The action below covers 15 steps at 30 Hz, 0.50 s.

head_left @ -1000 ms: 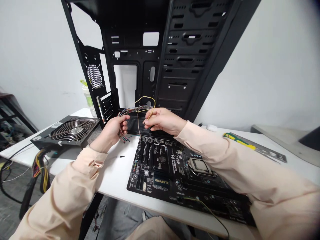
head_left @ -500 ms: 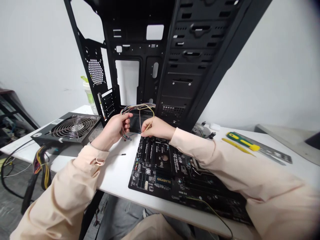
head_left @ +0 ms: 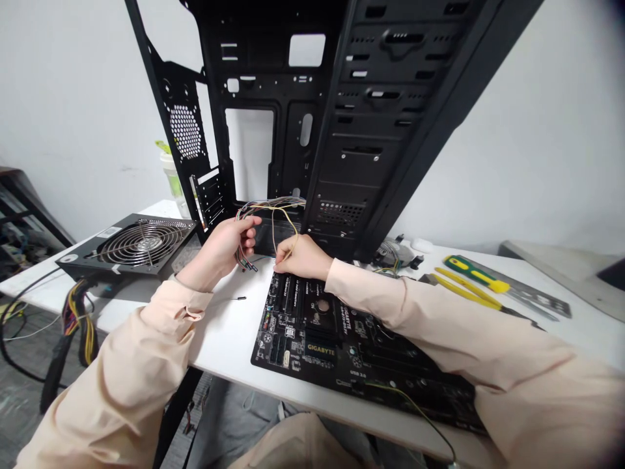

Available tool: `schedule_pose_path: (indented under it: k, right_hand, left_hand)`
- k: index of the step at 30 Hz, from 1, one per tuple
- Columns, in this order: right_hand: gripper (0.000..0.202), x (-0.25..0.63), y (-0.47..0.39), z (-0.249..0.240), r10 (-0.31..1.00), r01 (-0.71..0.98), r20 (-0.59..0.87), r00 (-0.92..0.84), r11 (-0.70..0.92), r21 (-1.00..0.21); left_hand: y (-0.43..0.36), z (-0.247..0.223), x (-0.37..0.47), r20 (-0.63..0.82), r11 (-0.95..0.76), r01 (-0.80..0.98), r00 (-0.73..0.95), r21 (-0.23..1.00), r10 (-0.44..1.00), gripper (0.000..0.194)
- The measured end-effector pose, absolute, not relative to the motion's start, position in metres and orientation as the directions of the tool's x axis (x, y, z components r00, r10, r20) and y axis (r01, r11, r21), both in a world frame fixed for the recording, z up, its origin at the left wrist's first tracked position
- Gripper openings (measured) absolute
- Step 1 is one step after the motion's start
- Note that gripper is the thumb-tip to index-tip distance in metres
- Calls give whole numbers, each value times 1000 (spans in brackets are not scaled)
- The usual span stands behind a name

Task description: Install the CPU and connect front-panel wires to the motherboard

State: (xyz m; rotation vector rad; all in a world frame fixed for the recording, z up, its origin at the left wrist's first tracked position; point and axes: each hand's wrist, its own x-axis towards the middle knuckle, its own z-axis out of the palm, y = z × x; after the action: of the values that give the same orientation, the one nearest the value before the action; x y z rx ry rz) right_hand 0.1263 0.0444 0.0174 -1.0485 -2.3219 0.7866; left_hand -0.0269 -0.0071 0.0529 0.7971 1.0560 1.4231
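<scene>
My left hand (head_left: 228, 244) is closed around a bundle of thin coloured wires (head_left: 247, 253), whose small black connector ends hang below the fingers. These wires arch over from the lower part of a black computer case (head_left: 336, 130). In a pinch, my right hand (head_left: 300, 256) grips a yellow wire (head_left: 291, 225) at the far left corner of a black Gigabyte motherboard (head_left: 321, 350). The tip of that wire is hidden by my fingers. A loose wire end with a small black connector (head_left: 241, 298) lies on the white table left of the board.
A power supply (head_left: 131, 247) with a round fan grille stands on the left, its cable bundle (head_left: 81, 326) hanging over the edge. On the right lie a green-yellow screwdriver (head_left: 476, 272), yellow-handled pliers (head_left: 469, 288) and a perforated metal strip (head_left: 532, 299). A bottle (head_left: 172, 170) stands behind the case.
My right hand and forearm have shifted slightly left and down, uncovering more of the pliers. My left hand keeps the wire bundle in nearly the same place. The view has moved a little.
</scene>
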Motion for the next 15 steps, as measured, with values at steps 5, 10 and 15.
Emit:
schedule_pose_path:
  k: [5,10,15]
  right_hand:
    - [12,128,42,21,734,505,205,-648,615,-606]
    - [10,130,39,24,694,511,201,-691,666,-543]
    - [10,127,39,25,670,527,185,-719,700,-482]
  left_hand:
    - [-7,52,-27,-92,36,-365,-139,930,986,14]
    - [-7,52,-27,-87,29,-363,-142,931,986,14]
    - [-7,52,-26,-82,26,-364,-138,931,987,13]
